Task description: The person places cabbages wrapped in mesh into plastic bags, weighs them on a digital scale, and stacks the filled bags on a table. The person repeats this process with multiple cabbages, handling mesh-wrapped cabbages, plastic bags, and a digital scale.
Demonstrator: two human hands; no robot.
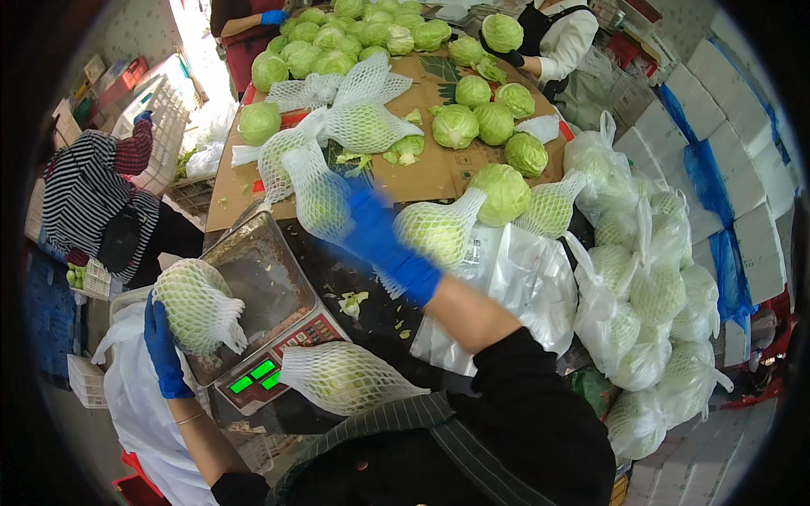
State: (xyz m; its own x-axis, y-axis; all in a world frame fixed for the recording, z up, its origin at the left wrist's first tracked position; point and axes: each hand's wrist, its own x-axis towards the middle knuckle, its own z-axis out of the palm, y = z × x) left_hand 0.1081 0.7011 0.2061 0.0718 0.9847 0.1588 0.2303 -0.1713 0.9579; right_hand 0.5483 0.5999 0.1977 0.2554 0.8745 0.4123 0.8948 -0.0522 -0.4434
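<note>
My left hand (162, 348), in a blue glove, grips the left side of a green cabbage in a white foam net (193, 303). That cabbage is over the left edge of the metal weighing scale (259, 278), whose green displays are lit. My right hand (380, 237), also blue-gloved and blurred, reaches forward across the table beside a netted cabbage (319, 202). Whether its fingers hold that net cannot be made out. Another netted cabbage (354, 379) lies close to my body, right of the scale. Right of my right hand sits one more netted cabbage (436, 231).
Bare cabbages (335, 44) are heaped at the table's far end. Clear plastic bags (512, 284) lie flat at right, beside stacked bagged cabbages (639, 297). One person (557, 38) holds a cabbage at far right; another stands at far left. Someone in stripes (95, 190) bends over crates.
</note>
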